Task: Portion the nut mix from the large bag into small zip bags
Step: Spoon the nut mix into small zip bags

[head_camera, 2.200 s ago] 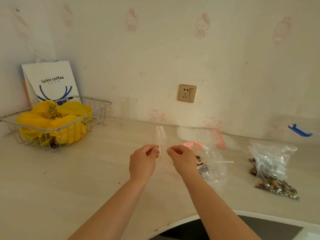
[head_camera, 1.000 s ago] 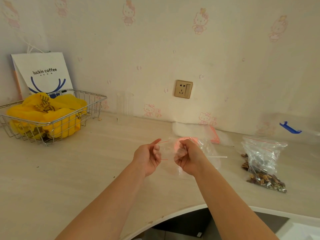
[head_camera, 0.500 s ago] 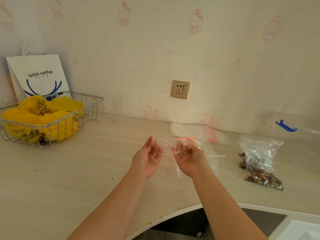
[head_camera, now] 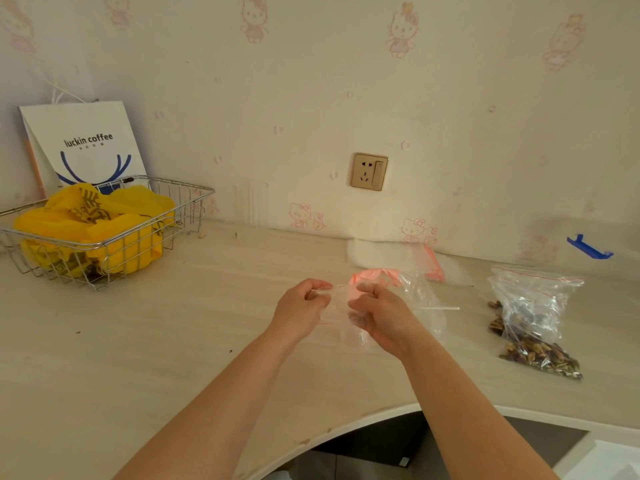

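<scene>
A small clear zip bag [head_camera: 341, 308] with a red seal line hangs between my hands above the middle of the counter. My left hand [head_camera: 304, 306] pinches its left top edge and my right hand [head_camera: 379, 315] grips its right side. Behind my right hand lies another clear bag [head_camera: 420, 296] with a pink-red rim, partly hidden. The large clear bag of nut mix [head_camera: 533, 317] lies at the right, mouth up, nuts gathered at its near end. A stack of flat empty zip bags [head_camera: 398, 256] rests against the wall.
A wire basket [head_camera: 114, 237] holding yellow plastic bags stands at the back left, with a white paper coffee bag [head_camera: 86, 143] behind it. A wall socket [head_camera: 369, 171] sits above the counter. A blue clip [head_camera: 588, 247] is at far right. The curved counter edge [head_camera: 346, 427] runs near me.
Both hands turned from palms-up, fingers loosely spread, to knuckles-up, with fingers closed on the small bag's top edges. The bag hangs lower between them. The view shifted slightly.
</scene>
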